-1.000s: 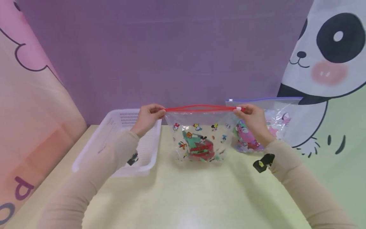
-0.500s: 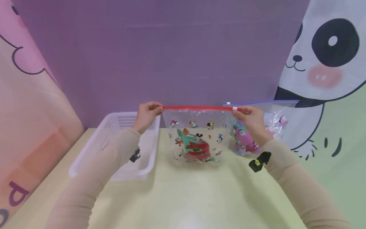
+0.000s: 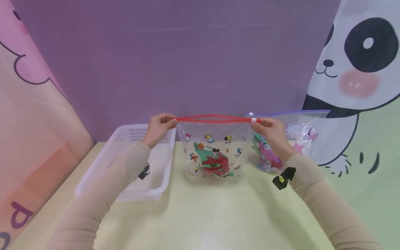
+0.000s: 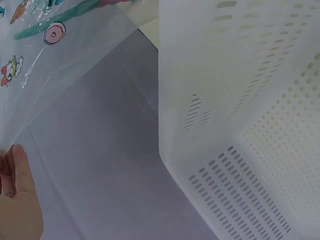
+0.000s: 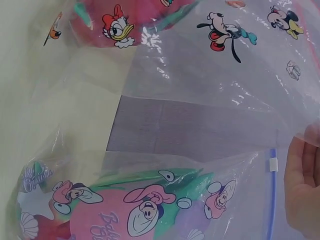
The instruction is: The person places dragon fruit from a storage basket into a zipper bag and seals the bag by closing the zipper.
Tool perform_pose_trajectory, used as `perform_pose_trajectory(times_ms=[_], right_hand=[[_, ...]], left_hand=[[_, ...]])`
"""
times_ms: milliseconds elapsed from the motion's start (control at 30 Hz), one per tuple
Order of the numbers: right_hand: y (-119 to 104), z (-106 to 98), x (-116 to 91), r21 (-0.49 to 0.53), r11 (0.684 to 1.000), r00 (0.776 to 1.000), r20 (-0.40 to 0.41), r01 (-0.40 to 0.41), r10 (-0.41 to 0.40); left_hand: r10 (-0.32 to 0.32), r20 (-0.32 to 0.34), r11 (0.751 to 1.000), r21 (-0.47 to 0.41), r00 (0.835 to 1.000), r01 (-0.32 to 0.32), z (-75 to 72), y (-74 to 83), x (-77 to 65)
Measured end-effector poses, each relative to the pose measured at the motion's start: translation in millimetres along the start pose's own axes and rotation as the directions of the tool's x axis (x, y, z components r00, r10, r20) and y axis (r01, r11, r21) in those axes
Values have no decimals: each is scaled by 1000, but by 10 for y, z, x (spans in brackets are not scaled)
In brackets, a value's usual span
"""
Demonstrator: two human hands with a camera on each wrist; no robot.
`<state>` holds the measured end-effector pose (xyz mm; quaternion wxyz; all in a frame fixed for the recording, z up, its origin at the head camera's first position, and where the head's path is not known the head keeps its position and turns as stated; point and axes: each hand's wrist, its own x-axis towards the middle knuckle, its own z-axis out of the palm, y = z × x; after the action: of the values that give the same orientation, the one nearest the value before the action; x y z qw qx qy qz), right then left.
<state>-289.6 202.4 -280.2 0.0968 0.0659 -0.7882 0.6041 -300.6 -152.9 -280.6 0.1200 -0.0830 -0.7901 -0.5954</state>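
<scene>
A clear slider zip bag [image 3: 214, 159] with a red top strip and cartoon prints hangs upright between my hands. Red and green items, kind unclear, lie inside it. Its mouth gapes slightly along the middle. My left hand [image 3: 157, 130] pinches the left end of the strip between thumb and fingers. At the right end, my right hand [image 3: 272, 133] pinches the strip beside the white slider. In the left wrist view, fingertips of the left hand [image 4: 19, 195] hold the bag's corner [image 4: 75, 60]. The right hand [image 5: 302, 185] shows at the edge of the right wrist view.
Left of the bag stands a white perforated plastic basket [image 3: 169, 166]. Behind my right hand, a second clear zip bag [image 3: 307, 130] with a blue-violet strip and colourful contents stands on the pale table [image 3: 200, 211]. A purple backdrop [image 3: 200, 62] rises behind.
The red strip's two edges came together half a second ago and now stand apart again in the middle. Both hands keep their pinch on the ends, shifted slightly left in view.
</scene>
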Motion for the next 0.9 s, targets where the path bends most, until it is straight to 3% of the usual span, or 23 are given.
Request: perform_pose_trajectory(times_ms=[133,200,267,333,433,467,533,600,700,900], right_hand=[[-23,22,-17,-29,1000,1000,11,4,-3],[-38,32,-33,-30,1000,1000,13,5,-5],[-47,42,-46,-28,1000,1000,11,0,0],[-57,49,-60,-35,999,1000,10,-6,6],[-70,66,-87,-62,998,1000,0,-9,9],[-72,73,-97,-76,997,1000,-2,-12,12],[-77,89,-118,-105,994,1000,-9,-18,17],[-79,102,-135,-138,990,1000,-10,-22,21],[-88,117,-154,-164,986,1000,-4,-16,16],[-113,151,-218,-177,984,999,36,21,-15]], left_hand=[[37,13,995,92,999,-38,-22,37,-45],[106,9,980,170,994,-106,-10,61,-81],[221,6,939,270,975,-214,24,117,-131],[362,26,864,365,932,-346,81,195,-181],[556,85,713,463,827,-527,235,355,-264],[599,114,670,470,792,-575,305,412,-294],[639,175,618,462,749,-636,470,524,-361],[623,241,617,433,744,-657,651,646,-437],[575,310,638,409,757,-652,923,791,-493],[499,374,676,397,782,-621,1357,879,-410]])
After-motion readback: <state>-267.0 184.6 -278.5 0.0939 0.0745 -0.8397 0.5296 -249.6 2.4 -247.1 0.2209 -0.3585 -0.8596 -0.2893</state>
